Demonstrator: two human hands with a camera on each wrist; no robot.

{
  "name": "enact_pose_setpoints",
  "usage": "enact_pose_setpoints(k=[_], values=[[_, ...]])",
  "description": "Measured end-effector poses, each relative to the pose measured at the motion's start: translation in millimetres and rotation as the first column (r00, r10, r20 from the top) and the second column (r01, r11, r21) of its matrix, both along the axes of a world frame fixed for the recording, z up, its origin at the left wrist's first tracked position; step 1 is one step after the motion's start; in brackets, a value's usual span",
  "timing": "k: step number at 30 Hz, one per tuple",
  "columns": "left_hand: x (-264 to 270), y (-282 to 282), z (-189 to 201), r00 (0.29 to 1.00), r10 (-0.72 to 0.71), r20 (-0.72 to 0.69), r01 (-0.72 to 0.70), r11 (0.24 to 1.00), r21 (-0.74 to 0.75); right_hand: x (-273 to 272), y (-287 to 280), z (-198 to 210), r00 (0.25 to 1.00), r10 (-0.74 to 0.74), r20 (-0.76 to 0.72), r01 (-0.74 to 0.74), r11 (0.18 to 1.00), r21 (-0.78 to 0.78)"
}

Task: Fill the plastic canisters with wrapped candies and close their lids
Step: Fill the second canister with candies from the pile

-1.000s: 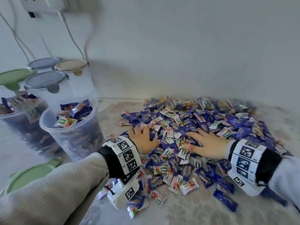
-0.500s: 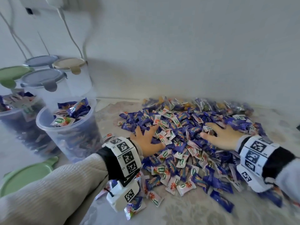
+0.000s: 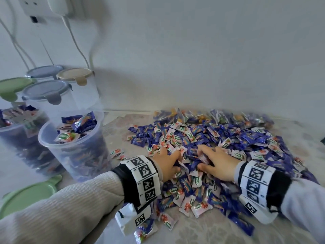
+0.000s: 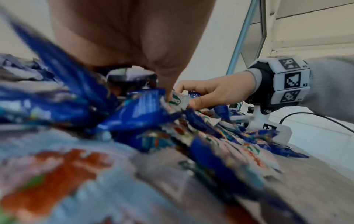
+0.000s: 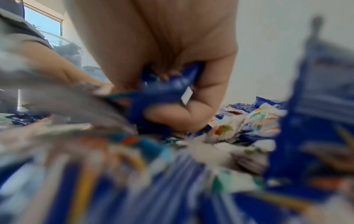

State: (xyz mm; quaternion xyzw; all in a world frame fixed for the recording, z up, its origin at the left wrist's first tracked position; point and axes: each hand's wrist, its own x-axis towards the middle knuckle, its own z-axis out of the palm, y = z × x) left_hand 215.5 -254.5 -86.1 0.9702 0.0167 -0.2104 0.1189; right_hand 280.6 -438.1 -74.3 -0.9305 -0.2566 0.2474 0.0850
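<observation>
Drawn together since a second ago: left hand [image 3: 168,162] and right hand [image 3: 220,164], fingers now curled into the heap of blue and white wrapped candies [image 3: 211,143] on the patterned table [image 3: 202,229], scooping a load. Beyond left, upright, mouth up: nearly full clear plastic canister [image 3: 73,147], awaiting top-up.

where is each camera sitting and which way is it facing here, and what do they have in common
Head: worn on the head, looking forward and down at the candy pile and open canister; shows both forearms, left hand and right hand.
Left wrist: low under the left palm, looking along the fingers across the candies toward the right hand.
Right wrist: under the right palm, whose fingers curl round blue candies; the left forearm shows blurred.
Shared: all three show the candy pile and both arms.
</observation>
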Motion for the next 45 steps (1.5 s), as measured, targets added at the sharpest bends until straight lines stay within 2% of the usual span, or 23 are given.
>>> enact_pose_setpoints(k=[2, 6, 10, 13, 17, 19, 21, 23, 25, 30, 32, 34, 38, 42, 45], values=[[2, 2, 4, 1.000, 0.011, 0.020, -0.010, 0.998, -0.068, 2, 0, 1, 0.999, 0.007, 0.045, -0.010, 0.997, 0.080], [1, 7, 8, 0.968, 0.071, 0.239, -0.015, 0.973, -0.231, 8, 0, 7, 0.995, -0.047, 0.084, 0.029, 0.978, 0.208], [-11, 13, 33, 0.905, 0.112, 0.410, 0.015, 0.956, -0.294, 12, 5, 28, 0.990, -0.080, 0.112, 0.038, 0.941, 0.336], [-30, 23, 70, 0.806, 0.149, 0.573, 0.057, 0.944, -0.325, 16, 12, 45, 0.987, -0.090, 0.132, 0.020, 0.890, 0.455], [-69, 50, 126, 0.583, 0.169, 0.795, 0.085, 0.960, -0.267, 22, 29, 59, 0.988, -0.042, 0.150, -0.039, 0.867, 0.497], [-88, 72, 147, 0.503, 0.152, 0.851, 0.053, 0.977, -0.205, 21, 39, 64, 0.988, -0.014, 0.155, -0.069, 0.853, 0.518], [-101, 96, 158, 0.473, 0.113, 0.874, -0.006, 0.992, -0.125, 20, 50, 68, 0.986, 0.016, 0.167, -0.104, 0.840, 0.533], [-107, 121, 158, 0.484, 0.062, 0.873, -0.065, 0.997, -0.034, 18, 62, 71, 0.984, 0.044, 0.173, -0.132, 0.834, 0.535], [-109, 141, 150, 0.532, 0.035, 0.846, -0.105, 0.994, 0.025, 15, 72, 73, 0.984, 0.081, 0.160, -0.157, 0.825, 0.542], [-113, 160, 121, 0.664, 0.099, 0.741, -0.178, 0.984, 0.028, 9, 106, 80, 0.985, 0.149, 0.088, -0.171, 0.777, 0.606], [-116, 161, 115, 0.684, 0.085, 0.725, -0.180, 0.982, 0.055, 7, 122, 86, 0.981, 0.172, 0.093, -0.192, 0.759, 0.622], [-119, 161, 109, 0.660, 0.099, 0.745, -0.180, 0.983, 0.028, 2, 136, 95, 0.972, 0.209, 0.108, -0.227, 0.713, 0.663], [-128, 157, 99, 0.536, 0.264, 0.802, -0.223, 0.960, -0.167, -11, 171, 122, 0.945, 0.272, 0.184, -0.313, 0.584, 0.748], [-136, 156, 81, 0.426, 0.440, 0.791, -0.228, 0.898, -0.377, -23, 211, 141, 0.898, 0.301, 0.320, -0.431, 0.469, 0.771], [-139, 150, 66, 0.372, 0.581, 0.724, -0.227, 0.813, -0.537, -37, 238, 145, 0.849, 0.281, 0.449, -0.528, 0.393, 0.753]])
